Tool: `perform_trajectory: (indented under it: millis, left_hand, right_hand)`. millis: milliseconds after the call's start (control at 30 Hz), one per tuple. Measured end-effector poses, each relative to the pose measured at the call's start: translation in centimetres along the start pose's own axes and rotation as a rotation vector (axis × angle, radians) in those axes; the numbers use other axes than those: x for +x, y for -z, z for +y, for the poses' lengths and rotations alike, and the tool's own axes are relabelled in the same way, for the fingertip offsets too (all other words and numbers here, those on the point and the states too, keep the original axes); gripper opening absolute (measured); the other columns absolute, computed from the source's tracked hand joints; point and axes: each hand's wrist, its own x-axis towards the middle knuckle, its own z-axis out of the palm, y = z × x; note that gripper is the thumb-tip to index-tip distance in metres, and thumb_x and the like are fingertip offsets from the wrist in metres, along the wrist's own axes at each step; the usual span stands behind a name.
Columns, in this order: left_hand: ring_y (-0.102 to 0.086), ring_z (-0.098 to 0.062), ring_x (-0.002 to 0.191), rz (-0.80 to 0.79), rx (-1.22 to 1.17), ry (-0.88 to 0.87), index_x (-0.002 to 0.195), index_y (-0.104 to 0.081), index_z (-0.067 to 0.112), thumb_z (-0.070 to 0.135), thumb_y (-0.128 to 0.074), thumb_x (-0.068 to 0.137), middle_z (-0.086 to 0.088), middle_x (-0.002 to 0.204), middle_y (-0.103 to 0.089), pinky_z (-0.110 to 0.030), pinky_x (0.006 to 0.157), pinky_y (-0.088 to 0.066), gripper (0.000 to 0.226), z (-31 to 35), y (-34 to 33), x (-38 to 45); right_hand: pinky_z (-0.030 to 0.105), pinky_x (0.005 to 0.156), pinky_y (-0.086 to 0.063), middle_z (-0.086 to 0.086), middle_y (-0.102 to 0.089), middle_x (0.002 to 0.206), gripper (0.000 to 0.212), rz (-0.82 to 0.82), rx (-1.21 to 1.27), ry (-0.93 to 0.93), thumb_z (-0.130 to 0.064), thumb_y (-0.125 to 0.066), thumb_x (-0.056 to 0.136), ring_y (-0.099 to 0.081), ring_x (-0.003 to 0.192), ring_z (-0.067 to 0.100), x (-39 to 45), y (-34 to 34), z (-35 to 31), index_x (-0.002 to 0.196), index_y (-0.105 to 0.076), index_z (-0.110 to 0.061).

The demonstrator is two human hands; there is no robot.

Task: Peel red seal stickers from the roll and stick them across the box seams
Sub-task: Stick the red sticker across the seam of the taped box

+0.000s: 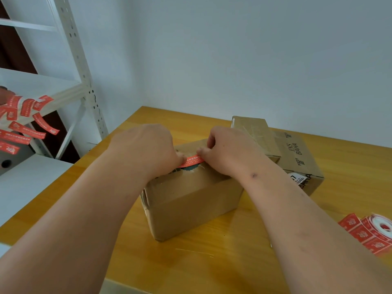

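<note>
Here both hands meet on top of the nearest cardboard box [191, 200], holding a red seal sticker [192, 161] between them. The left hand [148, 149] has its fingers curled down onto the sticker's left end, and the right hand [229, 151] pinches its right end with thumb and curled fingers. The sticker lies flat across the box's top, over a torn patch. The box stands on a yellow wooden table [222, 262], with two more boxes [297, 158] just behind it. The sticker roll [373, 232] lies at the table's right edge. More red stickers [27, 119] hang from a white shelf [42, 90] on the left.
</note>
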Motion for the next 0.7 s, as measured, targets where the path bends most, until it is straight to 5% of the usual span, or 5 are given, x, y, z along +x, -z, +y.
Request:
perform_trajectory:
  millis: [200,367,500,633,700]
  left_hand:
    - [-0.051,-0.016,0.056,-0.065,0.048,0.042,0.051,-0.048,0.012,0.083,-0.051,0.069,-0.001,0.057,-0.050,-0.028,0.056,-0.041,0.073,-0.9,0.7,0.0]
    - [-0.042,-0.016,0.054,-0.077,-0.063,0.027,0.054,-0.045,0.012,0.057,-0.057,0.085,0.000,0.057,-0.043,-0.026,0.050,-0.031,0.056,-2.9,0.3,-0.2]
    - [-0.053,-0.013,0.070,0.024,-0.256,0.038,0.077,-0.056,0.018,0.042,-0.056,0.089,0.002,0.077,-0.060,-0.027,0.056,-0.040,0.027,-3.2,-0.6,-1.1]
    - [-0.055,-0.014,0.073,0.085,-0.357,0.077,0.079,-0.052,0.023,0.069,-0.059,0.073,0.004,0.077,-0.060,-0.033,0.062,-0.046,0.047,-2.3,-1.7,-1.9]
    - [-0.055,-0.015,0.073,0.085,-0.396,0.090,0.080,-0.051,0.023,0.067,-0.065,0.069,0.004,0.077,-0.060,-0.034,0.063,-0.047,0.048,-2.4,-1.8,-2.1]
  right_hand:
    - [0.028,0.065,-0.041,0.002,-0.062,0.100,0.014,-0.008,-0.019,-0.005,-0.024,-0.050,0.092,-0.055,0.091,0.020,-0.1,0.3,0.0,0.101,-0.057,-0.016]
    - [0.020,0.056,-0.036,-0.001,-0.059,0.098,0.014,-0.019,0.047,-0.004,-0.018,-0.045,0.090,-0.053,0.087,0.017,-0.4,0.2,-0.1,0.099,-0.055,-0.019]
    - [0.025,0.061,-0.037,-0.004,-0.058,0.098,0.013,-0.043,0.124,0.011,-0.025,-0.049,0.089,-0.052,0.090,0.016,-0.5,0.3,0.4,0.100,-0.055,-0.022]
    - [0.019,0.058,-0.035,-0.009,-0.054,0.094,0.027,-0.088,0.191,0.029,-0.041,-0.063,0.083,-0.052,0.088,0.011,-1.0,0.7,0.6,0.103,-0.052,-0.026]
    - [0.019,0.057,-0.034,-0.009,-0.053,0.094,0.031,-0.087,0.192,0.038,-0.044,-0.066,0.080,-0.052,0.087,0.011,-1.0,0.6,0.6,0.103,-0.052,-0.027]
